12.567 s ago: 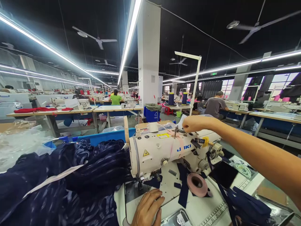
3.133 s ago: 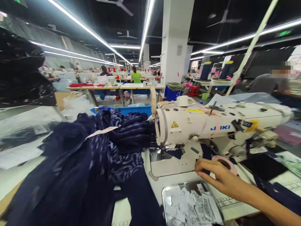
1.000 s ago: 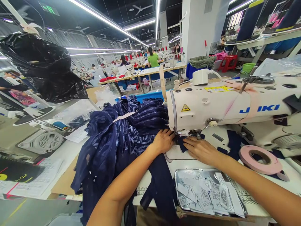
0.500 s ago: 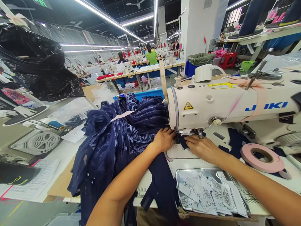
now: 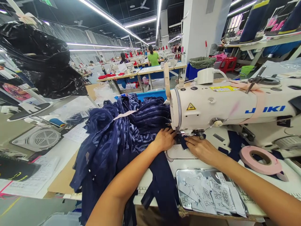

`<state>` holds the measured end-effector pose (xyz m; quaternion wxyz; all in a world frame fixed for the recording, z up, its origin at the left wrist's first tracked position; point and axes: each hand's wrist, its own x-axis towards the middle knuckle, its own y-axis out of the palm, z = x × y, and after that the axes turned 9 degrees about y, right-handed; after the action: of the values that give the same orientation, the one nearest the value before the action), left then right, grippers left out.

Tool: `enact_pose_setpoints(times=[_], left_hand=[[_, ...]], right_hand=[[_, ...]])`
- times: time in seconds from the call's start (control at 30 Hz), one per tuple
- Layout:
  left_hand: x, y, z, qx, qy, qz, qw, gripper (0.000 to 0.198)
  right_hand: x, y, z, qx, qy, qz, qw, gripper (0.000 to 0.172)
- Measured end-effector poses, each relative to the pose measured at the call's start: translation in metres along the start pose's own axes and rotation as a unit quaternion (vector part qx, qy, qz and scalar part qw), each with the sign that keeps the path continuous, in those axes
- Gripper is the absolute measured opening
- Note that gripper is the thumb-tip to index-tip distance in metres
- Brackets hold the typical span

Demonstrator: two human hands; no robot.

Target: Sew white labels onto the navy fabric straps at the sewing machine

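Observation:
A cream JUKI sewing machine (image 5: 225,105) stands on the white table (image 5: 183,163). A heap of dark blue patterned fabric (image 5: 117,138) lies to its left and hangs over the table's front edge. My left hand (image 5: 164,139) rests with curled fingers on the fabric just left of the needle. My right hand (image 5: 199,149) lies flat with fingers stretched out, pressing a small dark blue piece (image 5: 183,142) under the presser foot. The needle area itself is partly hidden by the machine head.
A metal tray (image 5: 185,201) of white labels sits at the front edge. A pink tape roll (image 5: 261,161) lies at the right. A black plastic bag (image 5: 39,62) hangs at the left above a fan grille (image 5: 43,138). Other people work at distant tables.
My right hand came down from the machine's top to the tray side, then both hands settled at the needle. Over the last second they hardly moved.

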<state>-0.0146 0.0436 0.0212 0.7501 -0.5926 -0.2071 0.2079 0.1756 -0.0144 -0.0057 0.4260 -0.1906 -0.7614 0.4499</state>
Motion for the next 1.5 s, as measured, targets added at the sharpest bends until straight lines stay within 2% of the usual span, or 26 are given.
enact_pose_setpoints(times=[0.57,0.7,0.8,0.9,1.0,1.07,1.1,1.13,1.2,1.27,1.33,1.43,1.5], left_hand=[[0.009,0.007,0.006,-0.005,-0.006,-0.010,1.000,0.029],[0.006,0.006,0.004,-0.014,-0.015,-0.024,1.000,0.027],[0.004,0.004,0.007,-0.074,-0.039,-0.049,0.995,0.025],[0.002,0.002,0.015,-0.226,-0.085,-0.106,0.965,0.029],[-0.005,-0.003,0.024,-0.410,-0.125,-0.174,0.887,0.028],[-0.018,-0.011,0.027,-0.471,-0.130,-0.199,0.849,0.021],[-0.027,-0.018,0.027,-0.473,-0.126,-0.203,0.848,0.017],[-0.039,-0.025,0.025,-0.455,-0.120,-0.205,0.858,0.012],[-0.065,-0.043,0.017,-0.391,-0.090,-0.177,0.899,0.008],[-0.094,-0.059,0.004,-0.325,-0.013,-0.098,0.941,0.009],[-0.121,-0.069,-0.011,-0.257,0.069,-0.028,0.964,0.012],[-0.146,-0.067,-0.033,-0.138,0.101,0.030,0.985,0.027],[-0.154,-0.058,-0.043,-0.080,0.112,0.021,0.990,0.029]], right_hand=[[0.010,-0.007,0.007,-0.038,0.013,0.017,0.999,0.022],[0.008,-0.005,-0.007,-0.039,0.009,-0.001,0.999,0.027],[0.004,0.001,-0.026,-0.031,0.018,-0.009,0.999,0.030],[0.000,0.007,-0.038,-0.018,0.039,-0.011,0.999,0.031],[-0.003,0.009,-0.033,0.002,0.089,-0.019,0.996,0.027],[-0.005,0.009,-0.025,0.004,0.117,-0.017,0.993,0.029],[-0.005,0.008,-0.021,0.000,0.121,-0.015,0.993,0.033],[-0.006,0.009,-0.017,-0.006,0.120,-0.013,0.993,0.035],[-0.007,0.011,-0.014,-0.023,0.111,-0.018,0.993,0.035],[-0.006,0.014,-0.015,-0.037,0.103,-0.029,0.994,0.033],[-0.004,0.017,-0.019,-0.040,0.106,-0.029,0.993,0.033],[0.001,0.017,-0.022,-0.028,0.128,0.006,0.991,0.031],[0.003,0.013,-0.022,-0.024,0.139,0.035,0.989,0.028]])
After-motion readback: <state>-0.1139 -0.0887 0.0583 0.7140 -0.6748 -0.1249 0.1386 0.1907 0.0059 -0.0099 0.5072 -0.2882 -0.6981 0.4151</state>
